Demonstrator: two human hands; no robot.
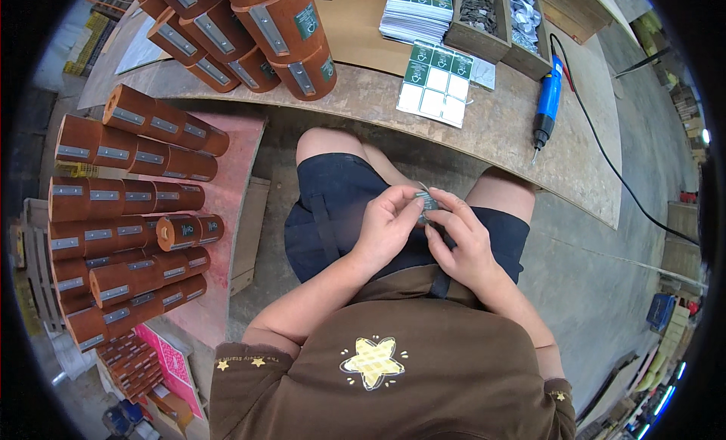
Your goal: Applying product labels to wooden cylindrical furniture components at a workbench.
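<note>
Shirt: brown [454, 364] with a pale yellow star on the chest, on the near side of the table [499, 130].
Left hand: bent over the lap, short of the table; this hand [387, 221] pinches the small piece between thumb and fingers.
Right hand: just beside the left, also short of the table; this hand [467, 243] has its fingertips on the same piece.
Small piece: grey-green [428, 203], held between the 2 hands, nearer than the table's edge; its details are too small to tell.
Shorts: dark [333, 213], just short of the table.
Cylinder rows: brown cylinders with metal strips [113, 194] lie on a pinkish board [215, 304], left of the table's near edge.
Label sheet: white with green labels [431, 103], flat on the table near its front edge.
Driver: blue and black [550, 100], lying on the table's right part, its black cord [597, 137] running off the table's right side.
Standing cylinders: brown stacks [291, 54] on the table's left part.
Sheet stack: green and white [412, 24], farther back on the table.
Wooden boxes: 2, side by side [470, 39] at the table's back, filled with small grey and silvery pieces.
</note>
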